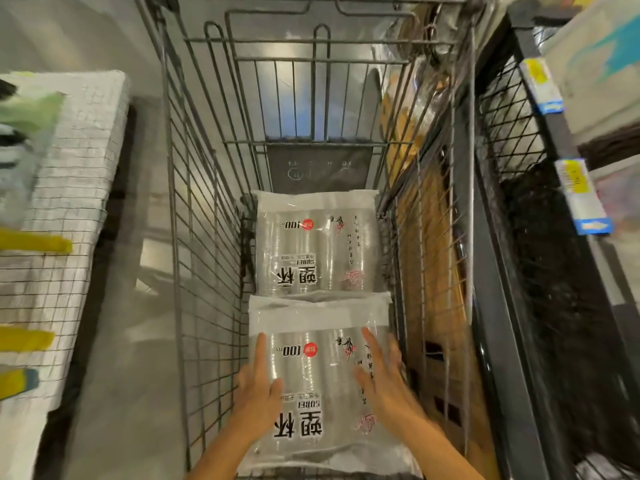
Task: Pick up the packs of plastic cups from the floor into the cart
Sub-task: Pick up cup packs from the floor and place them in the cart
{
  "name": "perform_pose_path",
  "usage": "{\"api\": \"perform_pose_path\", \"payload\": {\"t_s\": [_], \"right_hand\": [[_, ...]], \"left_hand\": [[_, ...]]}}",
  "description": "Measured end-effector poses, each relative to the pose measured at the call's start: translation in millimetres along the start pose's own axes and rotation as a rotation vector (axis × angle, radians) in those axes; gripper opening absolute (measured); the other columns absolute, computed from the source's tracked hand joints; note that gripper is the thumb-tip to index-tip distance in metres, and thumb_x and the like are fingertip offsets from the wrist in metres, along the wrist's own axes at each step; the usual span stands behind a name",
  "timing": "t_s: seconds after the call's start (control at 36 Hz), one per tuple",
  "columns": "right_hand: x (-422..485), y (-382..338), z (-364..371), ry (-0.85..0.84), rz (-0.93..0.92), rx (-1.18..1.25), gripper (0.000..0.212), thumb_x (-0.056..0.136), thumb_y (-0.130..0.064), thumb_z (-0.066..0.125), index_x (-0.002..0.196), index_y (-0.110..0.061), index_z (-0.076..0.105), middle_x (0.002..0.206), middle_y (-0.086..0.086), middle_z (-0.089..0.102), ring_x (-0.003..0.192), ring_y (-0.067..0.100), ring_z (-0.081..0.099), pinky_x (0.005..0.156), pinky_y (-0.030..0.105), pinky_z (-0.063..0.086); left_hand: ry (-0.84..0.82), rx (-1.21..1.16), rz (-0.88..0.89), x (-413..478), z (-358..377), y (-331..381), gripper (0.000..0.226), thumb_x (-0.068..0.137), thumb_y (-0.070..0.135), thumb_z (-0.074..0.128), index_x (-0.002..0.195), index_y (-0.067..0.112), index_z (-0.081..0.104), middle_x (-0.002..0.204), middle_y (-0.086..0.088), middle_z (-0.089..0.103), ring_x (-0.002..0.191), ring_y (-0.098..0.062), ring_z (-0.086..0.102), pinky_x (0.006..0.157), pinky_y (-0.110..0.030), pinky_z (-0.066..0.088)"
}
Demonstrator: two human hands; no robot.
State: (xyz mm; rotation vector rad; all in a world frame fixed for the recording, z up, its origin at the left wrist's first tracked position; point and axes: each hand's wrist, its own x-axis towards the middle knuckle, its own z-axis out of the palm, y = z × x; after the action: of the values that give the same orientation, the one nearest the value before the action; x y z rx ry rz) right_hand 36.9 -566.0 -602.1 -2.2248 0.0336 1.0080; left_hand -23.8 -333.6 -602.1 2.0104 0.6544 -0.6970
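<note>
A grey wire shopping cart holds two clear plastic-wrapped packs of transparent plastic cups with black and red print, lying flat end to end on its floor. The far pack lies against the cart's far end; the near pack touches it and reaches the near edge. The left hand lies released along the near pack's left edge, fingers straight, thumb on its top. The right hand, blurred, is spread with straight fingers over the pack's right side, grasping nothing. A black wire shelf stands beside the cart's right wall.
</note>
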Motion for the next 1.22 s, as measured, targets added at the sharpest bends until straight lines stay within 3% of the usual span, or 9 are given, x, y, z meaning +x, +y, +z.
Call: {"api": "perform_pose_path", "payload": {"t_s": [0.14, 0.25, 0.39, 0.5, 0.69, 0.78, 0.86, 0.94, 1.22], "right_hand": [[-9, -11, -8, -0.022, 0.078, -0.160, 0.066, 0.104, -0.048, 0.037, 0.152, -0.053, -0.008, 0.160, -0.003, -0.032, 0.153, 0.020, -0.010, 0.120, 0.040, 0.015], [-26, -36, -29, 0.040, 0.046, -0.269, 0.066, 0.102, -0.047, 0.042, 0.154, -0.051, 0.001, 0.164, 0.001, -0.023, 0.146, 0.026, 0.032, 0.110, 0.038, 0.039], [-45, -103, -82, 0.178, -0.130, -0.503, 0.058, 0.101, -0.047, 0.042, 0.155, -0.031, 0.024, 0.162, 0.008, 0.022, 0.147, 0.026, 0.026, 0.112, 0.039, 0.038], [-71, -178, -126, 0.283, -0.288, -0.628, 0.049, 0.100, -0.042, 0.038, 0.142, -0.018, 0.047, 0.143, 0.007, 0.047, 0.130, 0.029, 0.047, 0.101, 0.039, 0.046], [-135, -301, -178, 0.336, -0.425, -0.825, 0.045, 0.102, -0.039, 0.041, 0.144, -0.022, 0.043, 0.137, 0.004, 0.049, 0.122, 0.027, 0.051, 0.094, 0.042, 0.049], [-164, -343, -191, 0.347, -0.469, -0.852, 0.036, 0.103, -0.037, 0.041, 0.131, -0.017, 0.051, 0.124, 0.006, 0.055, 0.110, 0.029, 0.056, 0.086, 0.040, 0.050], [-186, -375, -200, 0.399, -0.515, -0.889, 0.031, 0.104, -0.036, 0.041, 0.123, -0.015, 0.053, 0.116, 0.009, 0.059, 0.096, 0.028, 0.056, 0.079, 0.038, 0.049], [-207, -400, -201, 0.408, -0.549, -0.898, 0.038, 0.104, -0.037, 0.040, 0.136, -0.019, 0.050, 0.127, 0.008, 0.060, 0.108, 0.030, 0.057, 0.087, 0.042, 0.050], [-259, -488, -164, 0.395, -0.832, -1.061, 0.036, 0.103, -0.038, 0.044, 0.135, -0.024, 0.053, 0.124, 0.007, 0.064, 0.105, 0.029, 0.062, 0.086, 0.043, 0.054]], "left_hand": [[0.009, 0.051, -0.077, -12, -18, 16, 0.083, 0.098, 0.022, 0.052, 0.144, 0.061, -0.005, 0.162, -0.004, -0.014, 0.145, -0.032, 0.026, 0.114, -0.047, 0.027], [0.046, 0.178, 0.015, -27, -47, 32, 0.069, 0.096, 0.026, 0.053, 0.152, 0.040, 0.015, 0.161, -0.002, 0.003, 0.142, -0.023, 0.031, 0.115, -0.041, 0.033], [0.063, 0.348, 0.220, -54, -108, 89, 0.050, 0.095, 0.036, 0.049, 0.144, 0.030, 0.039, 0.137, 0.006, 0.044, 0.112, -0.014, 0.055, 0.098, -0.033, 0.048], [0.201, 0.482, 0.404, -80, -168, 144, 0.043, 0.095, 0.035, 0.048, 0.137, 0.026, 0.048, 0.124, 0.002, 0.055, 0.104, -0.016, 0.058, 0.089, -0.033, 0.050], [0.348, 0.631, 0.534, -153, -261, 221, 0.022, 0.089, 0.034, 0.048, 0.104, 0.024, 0.061, 0.096, 0.004, 0.061, 0.087, -0.017, 0.059, 0.074, -0.033, 0.050], [0.393, 0.652, 0.538, -185, -294, 241, 0.028, 0.092, 0.035, 0.049, 0.116, 0.026, 0.061, 0.111, 0.005, 0.063, 0.097, -0.020, 0.061, 0.072, -0.029, 0.046], [0.437, 0.631, 0.538, -213, -323, 255, 0.037, 0.097, 0.036, 0.050, 0.131, 0.025, 0.055, 0.129, 0.001, 0.059, 0.110, -0.020, 0.060, 0.088, -0.031, 0.047], [0.494, 0.616, 0.515, -240, -345, 255, 0.042, 0.096, 0.037, 0.050, 0.137, 0.024, 0.051, 0.136, 0.001, 0.056, 0.119, -0.019, 0.056, 0.098, -0.031, 0.043], [0.824, 0.578, 0.311, -355, -383, 192, 0.042, 0.091, 0.048, 0.044, 0.123, 0.025, 0.059, 0.125, 0.004, 0.062, 0.115, -0.019, 0.057, 0.095, -0.031, 0.044]]}}
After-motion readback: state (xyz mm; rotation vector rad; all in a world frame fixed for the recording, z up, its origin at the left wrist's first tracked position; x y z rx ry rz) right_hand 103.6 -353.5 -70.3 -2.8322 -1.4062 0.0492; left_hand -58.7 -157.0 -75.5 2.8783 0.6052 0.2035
